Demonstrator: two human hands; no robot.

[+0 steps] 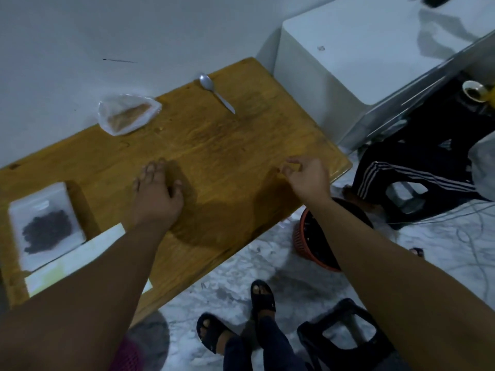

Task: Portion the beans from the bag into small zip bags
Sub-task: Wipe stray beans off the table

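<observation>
Forearms: closest to us, both of our bare arms reach out over the desk (214,145), nothing in either one.
Left hand (156,195): palm down, resting flat on the wood, fingers loosely spread. Grip is apart, clamped on nothing.
Right hand (308,176): hovering near the desk's right edge, thumb and fingers curled toward each other like a pinch. We can't tell if there's a stray bean in there or nothing at all, too small and dim.
Filled zip bag (45,226): lying flat at the far left of the desk, dark beans pooled in the middle, well apart from both hands but on the left hand's side.
Clear bag (128,113): crumpled at the back against the wall, something tan inside, up and left of the left hand. Can't say if it's the source bag.
Spoon (217,93): back of the desk, handle pointing down-right toward our right hand, bowl toward the wall. Roughly between the hands, a bit nearer the right.
Our guess: the left hand is better placed for either bag, the right for the spoon.
</observation>
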